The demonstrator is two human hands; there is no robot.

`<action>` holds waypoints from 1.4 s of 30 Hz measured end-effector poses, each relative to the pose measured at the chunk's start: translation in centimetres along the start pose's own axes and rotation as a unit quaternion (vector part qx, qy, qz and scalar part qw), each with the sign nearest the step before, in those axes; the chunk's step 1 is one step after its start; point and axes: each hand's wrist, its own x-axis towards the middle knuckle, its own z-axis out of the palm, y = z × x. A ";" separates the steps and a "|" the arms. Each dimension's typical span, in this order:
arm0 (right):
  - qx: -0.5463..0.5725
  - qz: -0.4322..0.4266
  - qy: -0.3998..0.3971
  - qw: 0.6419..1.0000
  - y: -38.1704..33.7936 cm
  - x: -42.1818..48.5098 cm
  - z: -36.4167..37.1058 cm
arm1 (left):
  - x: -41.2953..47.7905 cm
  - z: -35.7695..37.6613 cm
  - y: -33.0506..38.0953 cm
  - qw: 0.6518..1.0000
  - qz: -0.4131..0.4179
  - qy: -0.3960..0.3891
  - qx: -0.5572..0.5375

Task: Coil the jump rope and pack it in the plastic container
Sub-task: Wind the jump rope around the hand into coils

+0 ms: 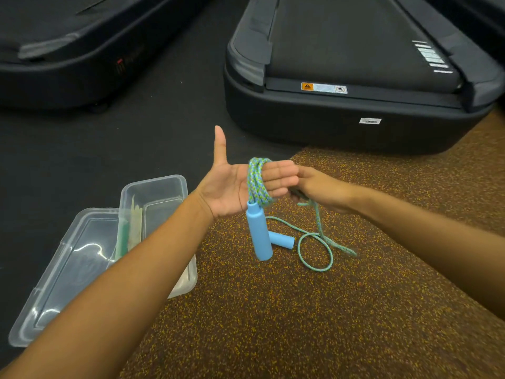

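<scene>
The jump rope (257,183), a blue-green braided cord, is wound in several turns around the flat fingers of my left hand (232,187), thumb pointing up. One light-blue handle (259,233) hangs from those turns below the palm. My right hand (317,191) pinches the free length of rope just beyond the left fingertips. That loose rope (314,250) drops to the floor in a loop, beside the second blue handle (281,239) lying on the speckled mat. The clear plastic container (153,192) sits open on the floor at lower left, partly hidden by my left forearm.
The container's clear lid (68,272) lies beside it on the left. Pale and green sticks (128,231) stand inside the container. Two dark treadmill bases fill the back: one (341,116) right behind my hands, another (68,64) at upper left. Black flooring meets a brown speckled mat (273,324).
</scene>
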 end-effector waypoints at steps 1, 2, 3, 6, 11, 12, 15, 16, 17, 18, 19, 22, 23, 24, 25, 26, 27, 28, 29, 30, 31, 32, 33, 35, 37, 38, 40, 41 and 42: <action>-0.005 0.000 -0.010 1.000 0.0 0.0 0.0 | 0.0 -0.1 0.1 1.000 0.008 -0.005 -0.005; -0.010 0.002 -0.017 1.000 0.0 -0.1 0.1 | 0.0 -0.2 0.2 1.000 0.014 -0.011 -0.013; -0.016 0.003 -0.025 1.000 0.1 -0.1 0.2 | 0.0 -0.2 0.3 0.999 0.018 -0.016 -0.020; -0.013 0.006 -0.030 0.999 0.3 -0.1 0.5 | -0.1 -0.3 0.4 0.999 0.027 -0.005 -0.022; -0.037 0.025 -0.075 0.996 0.6 -0.4 0.9 | -0.2 0.3 0.4 0.991 0.065 0.111 0.043; -0.042 0.033 -0.090 0.994 0.7 -0.5 0.9 | -0.2 0.4 0.4 0.986 0.075 0.134 0.057; -0.081 0.060 -0.147 0.984 1.3 -0.9 1.6 | -0.3 0.4 0.6 0.983 0.091 0.149 0.052; -0.097 0.071 -0.167 0.978 1.6 -1.0 2.0 | -0.3 0.3 0.7 0.983 0.094 0.152 0.048; -0.113 0.084 -0.186 0.972 1.7 -1.1 2.4 | -0.3 0.2 0.8 0.983 0.094 0.154 0.044; -0.125 0.094 -0.203 0.967 1.8 -1.2 2.7 | -0.3 0.2 0.7 0.983 0.093 0.156 0.042; -0.134 0.099 -0.217 0.962 1.8 -1.3 3.0 | -0.3 0.1 0.7 0.982 0.090 0.159 0.042; -0.157 0.088 -0.247 0.952 0.8 -1.5 3.2 | -0.2 0.0 0.5 0.979 0.086 0.180 0.052; -0.149 0.095 -0.261 0.949 0.4 -1.6 3.3 | -0.2 0.0 0.5 0.977 0.088 0.187 0.054; -0.139 0.112 -0.274 0.945 0.1 -1.7 3.2 | -0.3 0.0 0.5 0.975 0.092 0.193 0.053; -0.140 0.127 -0.286 0.940 -0.3 -1.8 3.2 | -0.4 0.0 0.6 0.974 0.096 0.200 0.052; -0.156 0.129 -0.290 0.936 -0.7 -1.9 3.1 | -0.5 0.0 0.7 0.972 0.099 0.207 0.052; -0.186 0.116 -0.285 0.933 -1.2 -2.0 2.9 | -0.6 0.0 0.8 0.970 0.101 0.215 0.055; -0.223 0.088 -0.275 0.931 -1.8 -2.1 2.6 | -0.7 0.0 0.8 0.968 0.101 0.221 0.058; -0.265 0.050 -0.262 0.927 -2.4 -2.1 2.3 | -0.7 0.0 0.9 0.967 0.098 0.226 0.061; -0.307 0.013 -0.251 0.918 -3.1 -2.2 1.9 | -0.8 -0.1 0.9 0.966 0.095 0.232 0.065; -0.342 -0.017 -0.242 0.908 -3.8 -2.2 1.4 | -0.8 -0.2 0.9 0.965 0.089 0.237 0.069; -0.367 -0.038 -0.233 0.900 -4.4 -2.3 1.0 | -0.8 -0.3 0.9 0.964 0.083 0.241 0.074; -0.383 -0.054 -0.223 0.895 -4.9 -2.3 0.6 | -0.7 -0.3 0.9 0.964 0.077 0.242 0.079; -0.392 -0.076 -0.196 0.896 -5.7 -2.3 0.1 | -0.6 -0.2 0.8 0.966 0.065 0.236 0.082; -0.358 -0.074 -0.178 0.914 -6.3 -2.3 -0.3 | -0.5 0.0 0.7 0.968 0.053 0.231 0.083; -0.330 -0.063 -0.172 0.926 -6.5 -2.3 -0.6 | -0.5 0.0 0.7 0.968 0.045 0.231 0.085; -0.290 -0.049 -0.146 0.945 -6.7 -2.3 -0.9 | -0.5 0.0 0.5 0.970 0.014 0.222 0.101; -0.280 -0.049 -0.129 0.950 -6.8 -2.3 -1.1 | -0.5 0.0 0.4 0.971 -0.005 0.212 0.115; -0.274 -0.053 -0.112 0.954 -6.9 -2.3 -1.2 | -0.5 -0.1 0.2 0.970 -0.023 0.204 0.130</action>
